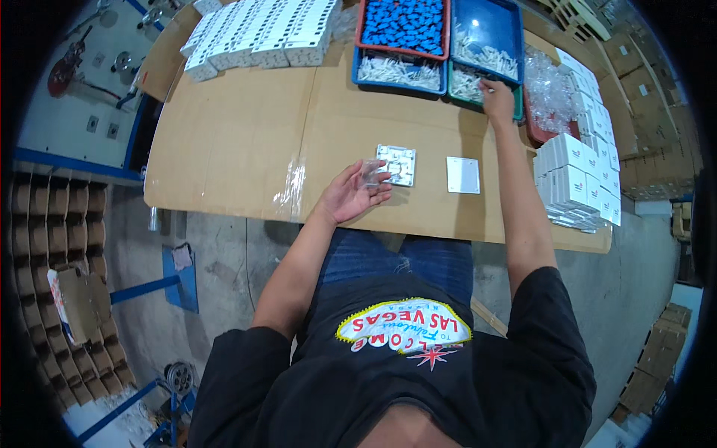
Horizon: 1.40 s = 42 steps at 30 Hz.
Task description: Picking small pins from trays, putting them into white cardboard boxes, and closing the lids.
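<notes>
My left hand [354,196] is palm up over the cardboard-covered table, its fingers curled around a small clear plastic piece [370,173], perhaps a little bag. Just beyond those fingertips lies a square white part [399,166] with moulded detail on its face. To its right, a flat white square plate [464,175] rests on the cardboard. My right hand [499,100] reaches to the green tray [518,104] at the far right, fingers pinched together at small white parts [467,84]. Whatever sits between those fingertips is too small to make out.
Blue trays [399,88] hold white pieces; a red tray [403,54] of blue pieces rests on top. Clear plastic bags [551,93] fill another red tray. White boxes stand stacked at far left [261,33] and right [575,179]. Cardboard [224,142] covers the table.
</notes>
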### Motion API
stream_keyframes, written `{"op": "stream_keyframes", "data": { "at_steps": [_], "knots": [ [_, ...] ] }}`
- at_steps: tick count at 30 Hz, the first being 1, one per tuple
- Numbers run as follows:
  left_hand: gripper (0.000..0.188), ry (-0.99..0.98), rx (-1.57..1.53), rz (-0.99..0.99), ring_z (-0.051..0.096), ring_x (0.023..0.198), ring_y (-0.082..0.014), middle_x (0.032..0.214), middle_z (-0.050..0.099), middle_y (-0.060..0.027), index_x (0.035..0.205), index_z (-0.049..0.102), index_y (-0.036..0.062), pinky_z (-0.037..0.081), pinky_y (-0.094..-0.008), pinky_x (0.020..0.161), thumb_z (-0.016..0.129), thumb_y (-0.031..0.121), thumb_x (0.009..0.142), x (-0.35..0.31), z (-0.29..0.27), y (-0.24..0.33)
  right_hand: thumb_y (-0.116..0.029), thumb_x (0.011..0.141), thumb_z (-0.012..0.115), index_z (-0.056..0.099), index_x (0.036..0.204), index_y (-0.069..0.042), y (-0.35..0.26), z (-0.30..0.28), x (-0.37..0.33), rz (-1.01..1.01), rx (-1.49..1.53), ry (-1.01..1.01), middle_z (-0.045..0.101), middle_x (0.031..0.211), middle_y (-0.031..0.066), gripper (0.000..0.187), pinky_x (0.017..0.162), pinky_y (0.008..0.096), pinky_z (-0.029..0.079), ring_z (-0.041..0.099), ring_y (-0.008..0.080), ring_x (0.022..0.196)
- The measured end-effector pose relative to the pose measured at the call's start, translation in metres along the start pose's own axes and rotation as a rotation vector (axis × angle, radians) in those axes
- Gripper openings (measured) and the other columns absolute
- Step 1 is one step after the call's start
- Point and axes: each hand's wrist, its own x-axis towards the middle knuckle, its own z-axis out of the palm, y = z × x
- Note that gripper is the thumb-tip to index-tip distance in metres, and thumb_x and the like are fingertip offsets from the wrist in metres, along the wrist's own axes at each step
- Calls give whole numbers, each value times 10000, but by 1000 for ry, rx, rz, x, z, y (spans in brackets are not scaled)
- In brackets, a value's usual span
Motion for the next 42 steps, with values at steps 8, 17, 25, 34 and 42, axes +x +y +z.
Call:
{"op": "stream_keyframes", "data": {
  "at_steps": [8,17,25,34,42],
  "knots": [
    [570,17,149,12,586,1265,-314,1392,586,-171,1503,441,43,455,-466,1111,535,381,1054,-5,8,-4,-82,918,748,740,1030,-11,-153,-50,-143,177,903,-452,713,862,5,133,699,224,481,606,55,764],
    [525,42,268,26,585,1264,-300,1346,609,-177,1442,482,12,447,-465,1131,572,339,1041,-5,6,-10,-126,889,774,742,981,-21,-208,-53,-183,87,863,-591,716,806,33,144,620,270,479,570,88,657],
    [478,55,231,47,599,1248,-279,1309,629,-149,1401,525,47,471,-437,1106,588,353,1039,-6,2,-10,-171,964,690,733,986,-4,-220,-54,-181,-137,543,-612,663,976,69,174,724,292,503,605,171,780],
    [438,62,216,28,628,1203,-252,1276,650,-117,1354,568,71,499,-407,1072,608,366,1033,-9,4,-9,-426,1010,601,772,985,-13,-222,-60,-172,-356,476,-652,688,1131,134,447,971,406,494,601,319,1150],
    [414,44,243,56,626,1199,-264,1322,618,-116,1341,565,74,522,-419,1053,610,348,1034,-8,0,-12,-524,1023,530,797,989,-28,-226,-50,-171,-440,355,-802,685,1224,143,564,997,426,490,593,335,1180]
  ]
}}
